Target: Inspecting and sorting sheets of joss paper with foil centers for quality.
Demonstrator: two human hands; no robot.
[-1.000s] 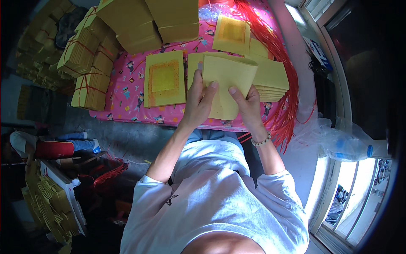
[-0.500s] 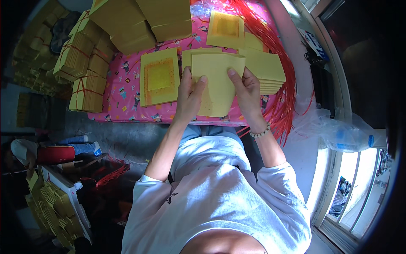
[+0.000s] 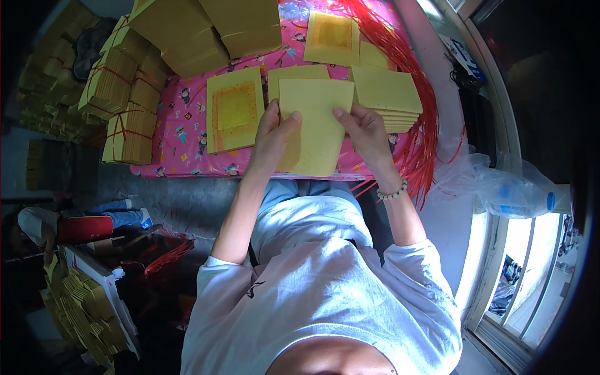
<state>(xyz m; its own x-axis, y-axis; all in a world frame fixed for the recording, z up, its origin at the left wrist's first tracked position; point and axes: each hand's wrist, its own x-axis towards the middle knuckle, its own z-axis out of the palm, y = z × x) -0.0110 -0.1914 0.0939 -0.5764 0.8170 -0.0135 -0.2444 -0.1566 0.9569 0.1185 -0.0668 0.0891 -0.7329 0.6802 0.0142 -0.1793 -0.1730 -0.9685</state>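
A hand could pass over the strip of glossy pink cartoon-printed counter [image 3: 169, 128] between the tan paper bundles tied with red string [image 3: 129, 140] and the yellow paper stack bearing an orange-edged square [image 3: 235, 112]. Tall tan paper blocks [image 3: 247, 34] bar the back left. The plain yellow rectangular paper sheet [image 3: 314, 134], held in the left fingers [image 3: 292, 118] and right fingers [image 3: 343, 117], obstructs the middle; a stepped yellow paper pile [image 3: 386, 94] and long loose red strands [image 3: 429, 119] crowd the right.

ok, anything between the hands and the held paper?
Nothing visible. The left hand grips the held paper directly at its left edge, the right hand at its right, both thumbs on the near face.
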